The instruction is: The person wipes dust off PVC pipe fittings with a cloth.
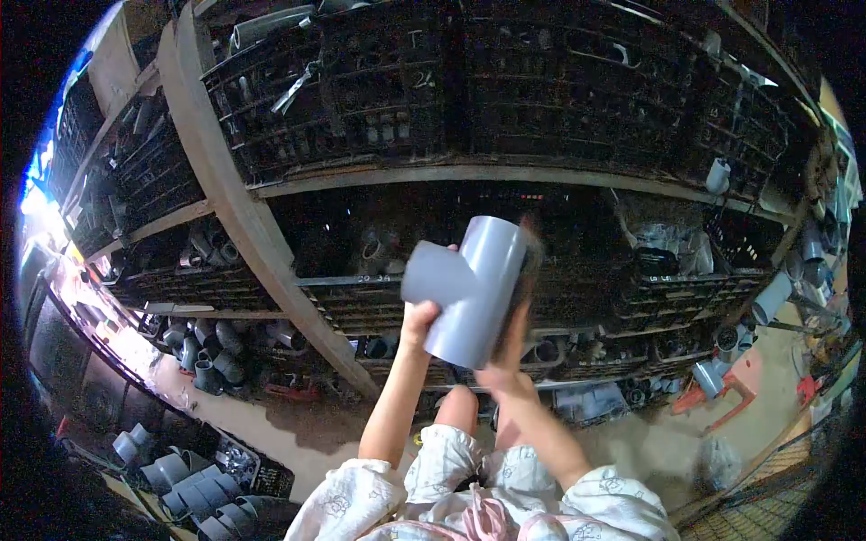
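Note:
A grey plastic pipe tee (476, 293) is held up in front of me, tilted, with its short branch pointing left. My left hand (420, 321) grips the branch side, thumb in front and the other fingers mostly hidden behind. Against the tee's lower right side is my right hand (512, 347), smeared by motion, its fingers largely out of sight. A dark, blurred patch (530, 261) runs along the right edge of the tee near that hand; I cannot make out what it is.
Wooden shelving (257, 234) with black crates (379, 316) of fittings rises ahead. Grey fittings (198, 494) lie at lower left, and more grey elbows (209, 356) sit under the shelf. A red stool-like frame (722, 397) stands on the floor at right.

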`<state>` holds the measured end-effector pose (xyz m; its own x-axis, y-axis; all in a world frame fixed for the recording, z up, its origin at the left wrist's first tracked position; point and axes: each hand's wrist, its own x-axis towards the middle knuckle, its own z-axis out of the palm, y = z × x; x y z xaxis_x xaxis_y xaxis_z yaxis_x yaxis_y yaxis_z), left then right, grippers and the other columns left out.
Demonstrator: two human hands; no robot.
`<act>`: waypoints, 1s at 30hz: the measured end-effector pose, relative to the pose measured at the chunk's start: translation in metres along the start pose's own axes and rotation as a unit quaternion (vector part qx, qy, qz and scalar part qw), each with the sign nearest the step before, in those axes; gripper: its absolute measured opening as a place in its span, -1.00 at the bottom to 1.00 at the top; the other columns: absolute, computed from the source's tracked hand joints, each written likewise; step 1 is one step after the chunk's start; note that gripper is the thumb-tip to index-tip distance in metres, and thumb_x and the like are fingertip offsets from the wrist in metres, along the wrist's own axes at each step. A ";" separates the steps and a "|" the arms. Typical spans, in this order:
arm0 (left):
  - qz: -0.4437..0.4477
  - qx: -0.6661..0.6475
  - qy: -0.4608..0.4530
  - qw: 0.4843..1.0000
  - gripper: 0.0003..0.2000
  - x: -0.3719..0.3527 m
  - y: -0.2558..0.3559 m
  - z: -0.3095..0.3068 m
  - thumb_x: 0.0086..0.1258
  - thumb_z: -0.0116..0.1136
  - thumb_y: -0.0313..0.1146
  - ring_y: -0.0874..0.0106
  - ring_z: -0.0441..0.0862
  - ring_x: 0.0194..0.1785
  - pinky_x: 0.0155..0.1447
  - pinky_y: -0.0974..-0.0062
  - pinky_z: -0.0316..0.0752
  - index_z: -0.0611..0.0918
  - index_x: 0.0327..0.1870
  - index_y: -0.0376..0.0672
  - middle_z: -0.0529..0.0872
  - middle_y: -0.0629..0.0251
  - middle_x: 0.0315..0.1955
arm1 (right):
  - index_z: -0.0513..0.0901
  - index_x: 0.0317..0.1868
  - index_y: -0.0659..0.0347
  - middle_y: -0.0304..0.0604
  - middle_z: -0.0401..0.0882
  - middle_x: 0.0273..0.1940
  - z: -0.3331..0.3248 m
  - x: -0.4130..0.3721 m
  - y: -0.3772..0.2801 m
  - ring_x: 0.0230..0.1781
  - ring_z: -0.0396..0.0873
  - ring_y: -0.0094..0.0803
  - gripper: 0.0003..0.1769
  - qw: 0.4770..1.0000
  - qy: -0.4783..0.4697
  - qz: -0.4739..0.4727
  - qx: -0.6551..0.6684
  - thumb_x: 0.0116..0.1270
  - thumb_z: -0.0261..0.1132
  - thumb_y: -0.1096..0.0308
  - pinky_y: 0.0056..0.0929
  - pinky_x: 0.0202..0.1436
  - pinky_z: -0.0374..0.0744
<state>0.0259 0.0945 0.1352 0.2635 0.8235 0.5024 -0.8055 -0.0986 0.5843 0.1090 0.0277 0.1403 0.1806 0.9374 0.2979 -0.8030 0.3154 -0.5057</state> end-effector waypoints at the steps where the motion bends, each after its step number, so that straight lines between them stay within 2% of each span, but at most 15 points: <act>1: -0.039 -0.047 0.012 0.998 -0.27 0.001 -0.004 -0.015 -0.13 0.29 -0.10 0.31 0.35 0.11 0.20 0.37 0.22 0.30 0.08 -0.29 0.36 0.11 0.08 | 0.01 0.31 0.09 -0.29 -0.04 0.31 0.008 -0.019 0.017 0.31 -0.07 -0.46 -0.26 0.996 0.084 -0.003 0.029 0.25 -0.11 -0.17 -0.32 0.34 -0.07; 4: -0.032 0.043 0.018 0.998 -0.26 -0.003 0.004 -0.021 -0.14 0.33 -0.15 0.34 0.44 0.00 0.12 0.38 0.32 0.28 0.10 -0.27 0.44 0.21 -0.06 | 0.13 0.26 -0.13 -0.43 0.19 0.20 -0.011 -0.026 0.010 0.22 0.13 -0.50 -0.44 0.997 -0.022 0.024 0.070 0.29 -0.13 -0.11 -0.32 0.29 0.05; 5: 0.025 0.073 0.015 0.997 -0.20 -0.002 0.007 -0.009 -0.22 0.40 -0.17 0.36 0.45 -0.03 0.08 0.41 0.34 0.28 0.12 -0.24 0.45 0.22 -0.08 | 0.26 0.19 -0.11 -0.40 0.28 0.14 -0.009 -0.023 -0.010 0.15 0.24 -0.48 -0.47 0.991 0.053 0.064 0.105 0.27 -0.10 -0.13 -0.30 0.24 0.17; 6: 0.007 0.120 0.028 0.992 -0.13 -0.005 0.008 -0.008 -0.31 0.45 -0.18 0.38 0.43 -0.02 0.09 0.44 0.33 0.26 0.13 -0.22 0.46 0.24 -0.09 | 0.34 0.13 -0.04 -0.35 0.38 0.05 -0.010 -0.008 -0.018 0.06 0.34 -0.46 -0.49 0.995 0.037 0.012 0.094 0.28 -0.09 -0.11 -0.33 0.16 0.30; 10: 0.031 0.284 0.014 0.958 -0.15 -0.024 0.005 0.005 -0.30 0.46 -0.23 0.42 0.39 0.00 0.09 0.46 0.29 0.26 0.11 -0.21 0.44 0.26 -0.09 | 0.35 0.09 0.09 -0.27 0.44 -0.06 -0.037 0.018 -0.046 -0.13 0.45 -0.45 -0.51 0.989 0.008 0.142 0.033 0.33 -0.14 -0.05 -0.43 -0.07 0.47; 11: 0.048 0.275 0.023 0.960 -0.18 -0.028 0.004 0.004 -0.27 0.45 -0.26 0.42 0.38 0.01 0.10 0.45 0.28 0.26 0.10 -0.21 0.42 0.25 -0.07 | 0.36 0.08 0.13 -0.24 0.46 -0.08 -0.043 0.013 -0.035 -0.16 0.47 -0.45 -0.48 0.995 0.014 0.098 -0.003 0.31 -0.11 -0.07 -0.45 -0.10 0.49; 12: 0.071 0.267 0.032 0.960 -0.21 -0.030 0.006 0.002 -0.24 0.44 -0.29 0.41 0.37 0.02 0.11 0.45 0.28 0.26 0.09 -0.21 0.41 0.24 -0.06 | 0.33 0.12 0.12 -0.19 0.42 -0.02 -0.046 0.003 -0.022 -0.08 0.44 -0.36 -0.42 0.996 0.015 0.083 0.011 0.27 -0.07 -0.12 -0.35 -0.06 0.48; 14: 0.134 0.289 0.025 0.948 -0.27 -0.034 0.017 -0.006 -0.19 0.41 -0.40 0.42 0.36 0.03 0.11 0.44 0.29 0.23 0.07 -0.19 0.37 0.22 -0.04 | 0.27 0.17 0.08 -0.12 0.33 0.09 -0.030 -0.027 -0.021 0.04 0.36 -0.22 -0.36 0.956 0.003 0.226 0.187 0.23 -0.06 -0.17 -0.10 0.02 0.42; 16: 0.100 0.338 0.059 0.934 -0.28 -0.045 0.038 -0.017 -0.17 0.40 -0.41 0.43 0.36 0.03 0.09 0.46 0.30 0.22 0.06 -0.19 0.37 0.23 -0.05 | 0.21 0.21 0.04 -0.11 0.22 0.18 -0.042 -0.043 -0.024 0.14 0.27 -0.12 -0.35 0.961 -0.003 0.248 0.124 0.23 -0.09 -0.18 0.13 0.09 0.30; 18: 0.072 0.314 0.102 0.941 -0.31 -0.067 0.047 -0.036 -0.14 0.39 -0.42 0.46 0.36 -0.01 0.06 0.50 0.30 0.24 0.06 -0.20 0.37 0.25 -0.08 | 0.27 0.18 -0.03 -0.06 0.23 0.18 -0.054 -0.050 -0.025 0.21 0.18 -0.16 -0.40 0.954 -0.031 0.287 0.084 0.24 -0.11 -0.18 0.06 0.18 0.21; 21: 0.027 0.329 0.184 0.926 -0.31 -0.116 0.070 -0.064 -0.14 0.40 -0.37 0.44 0.36 0.01 0.07 0.48 0.30 0.27 0.06 -0.22 0.40 0.22 -0.10 | 0.28 0.17 0.07 -0.08 0.27 0.16 -0.062 -0.049 -0.028 0.16 0.25 -0.15 -0.35 0.964 0.049 0.256 0.050 0.23 -0.12 -0.20 0.03 0.15 0.26; 26: -0.045 0.560 0.374 0.738 -0.29 -0.221 0.102 -0.128 -0.31 0.47 -0.19 0.43 0.49 -0.16 -0.01 0.48 0.38 0.40 -0.06 -0.25 0.53 0.21 -0.25 | 0.26 0.17 0.17 -0.11 0.28 0.15 -0.087 -0.032 -0.057 0.12 0.29 -0.22 -0.42 0.989 -0.018 0.114 -0.091 0.29 -0.08 -0.05 -0.18 0.19 0.27; 27: -0.044 0.549 0.408 0.728 -0.31 -0.240 0.110 -0.141 -0.32 0.47 -0.19 0.44 0.48 -0.17 -0.03 0.49 0.38 0.41 -0.09 -0.25 0.54 0.20 -0.26 | 0.22 0.21 0.18 -0.11 0.22 0.19 -0.091 -0.025 -0.065 0.16 0.24 -0.24 -0.42 0.981 0.064 0.043 -0.179 0.31 -0.10 -0.02 -0.24 0.21 0.24; 28: -0.057 0.556 0.448 0.698 -0.35 -0.254 0.120 -0.149 -0.32 0.47 -0.21 0.44 0.49 -0.19 -0.06 0.49 0.39 0.42 -0.13 -0.25 0.54 0.18 -0.26 | 0.17 0.24 0.20 -0.12 0.17 0.23 -0.097 -0.016 -0.072 0.20 0.20 -0.27 -0.42 0.954 0.142 -0.031 -0.264 0.33 -0.11 0.01 -0.29 0.24 0.21; 30: -0.047 0.549 0.507 0.663 -0.37 -0.274 0.137 -0.175 -0.33 0.46 -0.22 0.42 0.48 -0.19 -0.05 0.48 0.38 0.42 -0.17 -0.24 0.53 0.18 -0.28 | 0.06 0.28 0.18 -0.12 0.03 0.28 -0.115 0.009 -0.081 0.27 0.05 -0.30 -0.40 0.837 0.116 -0.063 -0.531 0.35 -0.16 0.01 -0.34 0.28 0.10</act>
<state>-0.2496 -0.0468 -0.0333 -0.6546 0.7528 0.0691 0.2079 0.0914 0.9739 0.2409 0.0279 0.0905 0.4307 0.8509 0.3008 0.1670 0.2523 -0.9531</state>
